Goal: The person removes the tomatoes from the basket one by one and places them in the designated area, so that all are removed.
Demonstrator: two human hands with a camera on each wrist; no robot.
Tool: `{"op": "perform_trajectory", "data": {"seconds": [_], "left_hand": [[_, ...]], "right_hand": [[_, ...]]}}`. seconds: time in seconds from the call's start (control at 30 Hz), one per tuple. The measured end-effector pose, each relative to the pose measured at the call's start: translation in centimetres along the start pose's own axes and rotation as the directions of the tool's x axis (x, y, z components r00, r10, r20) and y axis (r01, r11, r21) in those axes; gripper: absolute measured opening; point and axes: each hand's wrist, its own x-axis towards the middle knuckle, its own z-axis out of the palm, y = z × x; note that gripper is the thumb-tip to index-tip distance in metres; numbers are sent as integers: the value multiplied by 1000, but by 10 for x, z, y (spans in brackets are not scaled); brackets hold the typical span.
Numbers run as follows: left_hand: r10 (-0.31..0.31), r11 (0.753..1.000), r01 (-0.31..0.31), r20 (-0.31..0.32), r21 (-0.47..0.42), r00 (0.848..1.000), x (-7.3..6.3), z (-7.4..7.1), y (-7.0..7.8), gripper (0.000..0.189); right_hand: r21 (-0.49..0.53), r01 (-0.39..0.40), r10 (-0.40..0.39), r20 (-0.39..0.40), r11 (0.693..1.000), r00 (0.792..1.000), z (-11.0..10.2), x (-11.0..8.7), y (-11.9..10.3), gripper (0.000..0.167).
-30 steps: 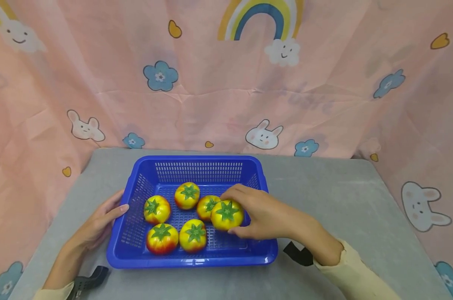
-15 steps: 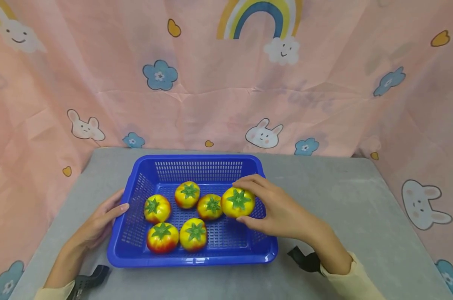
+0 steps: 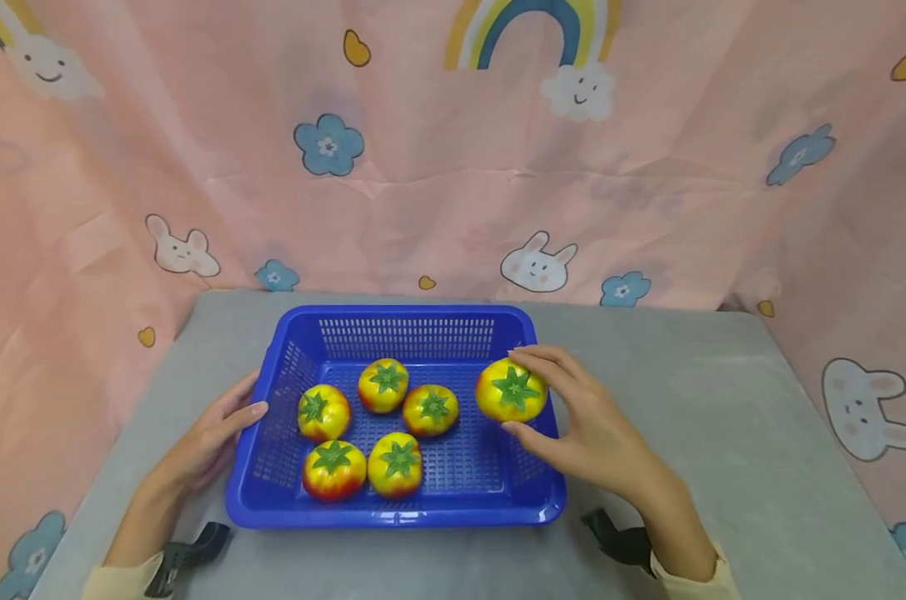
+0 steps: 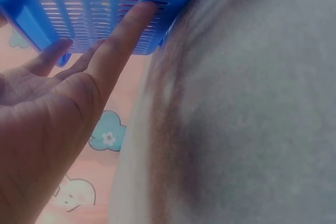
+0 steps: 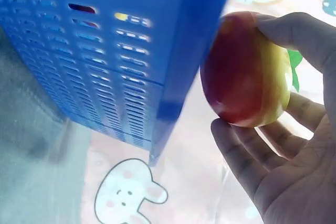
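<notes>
A blue plastic basket [image 3: 396, 518] with slotted walls stands on the grey table. Thumb over its left rim and fingers against the outer wall, my left hand [image 3: 216, 429] holds the basket; the left wrist view has those fingers [image 4: 113, 51] stretched along the slots. My right hand [image 3: 591, 421] grips a glossy yellow-and-red toy tomato [image 3: 511, 390] with a green star-shaped top, thumb on the near side and fingers on the far side. From the right wrist this toy tomato [image 5: 247, 72] shows beside the basket's upper rim [image 5: 197, 40], above the slotted side wall.
Several similar toy tomatoes [image 3: 396, 465] sit inside the basket, toward its left and middle. The grey table [image 3: 693, 400] extends to the right of the basket. A pink patterned curtain [image 3: 437, 208] hangs behind and at both sides.
My right hand has lifted the toy tomato from among the others and carried it right, to the basket's right wall. The left hand keeps its hold on the left rim.
</notes>
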Motion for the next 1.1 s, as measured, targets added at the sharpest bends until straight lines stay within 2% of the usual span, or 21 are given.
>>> {"op": "perform_trajectory", "data": {"seconds": [0.27, 0.4, 0.63, 1.1], "left_hand": [[8, 1000, -7, 25, -19, 1000, -4, -5, 2, 56], [10, 1000, -10, 29, -15, 1000, -5, -8, 4, 55], [5, 1000, -4, 18, -14, 1000, -5, -10, 7, 55], [-3, 1000, 3, 20, -15, 1000, -1, 0, 0, 57]], "right_hand": [[4, 44, -43, -128, 999, 991, -4, -4, 13, 77], [-4, 37, -37, -181, 999, 983, -7, -4, 24, 79], [-51, -24, 13, -203, 998, 979, -11, -3, 43, 77], [-12, -121, 114, -262, 993, 958, -16, -12, 70, 74]]}}
